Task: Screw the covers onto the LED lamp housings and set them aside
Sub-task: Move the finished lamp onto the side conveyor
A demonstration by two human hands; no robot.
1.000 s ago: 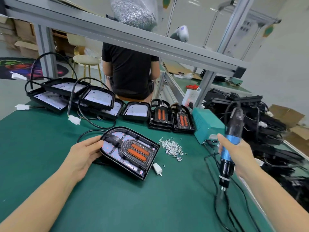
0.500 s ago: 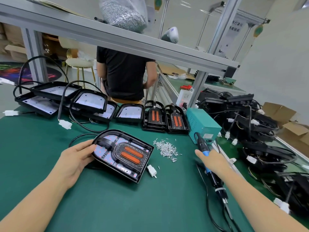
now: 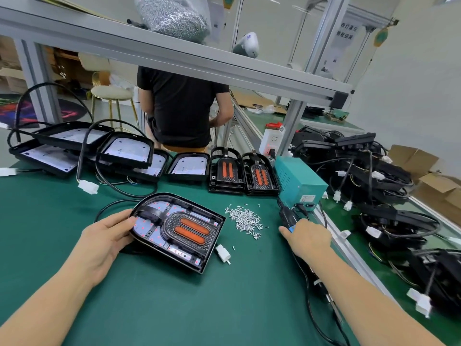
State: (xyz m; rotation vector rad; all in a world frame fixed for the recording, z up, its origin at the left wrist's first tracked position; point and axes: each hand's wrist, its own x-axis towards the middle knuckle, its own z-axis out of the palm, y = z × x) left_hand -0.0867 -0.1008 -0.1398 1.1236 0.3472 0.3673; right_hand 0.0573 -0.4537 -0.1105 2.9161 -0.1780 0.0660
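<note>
Green mat covers the bench. Left hand grips the rounded end of a black housing – thumb on the top rim, fingers curled under the edge. Housing lies flat on the mat, centre of view, with a cover seated inside it showing two orange strips. Its cable loops out behind the left hand; a white plug lies just beside the housing's near right corner.

Right hand rests palm down on the screwdriver, which lies on the mat – blue body mostly hidden under the hand, black rear end sticking out toward the teal box. Fingers drape over the tool; cannot tell if they actually close on it. Driver's tip end runs back under the forearm, near the bench edge.

Loose screws sit in a small pile between housing and right hand, touching neither.

Back row: open housings with white LED boards on the left, some overlapping, then two stacks of covers with orange strips just left of the teal box. Pile of black lamps with cables and white connectors lies on the right, well apart. A person in a black shirt sits beyond the bench, back turned. Bag of screws sits on the upper shelf.
</note>
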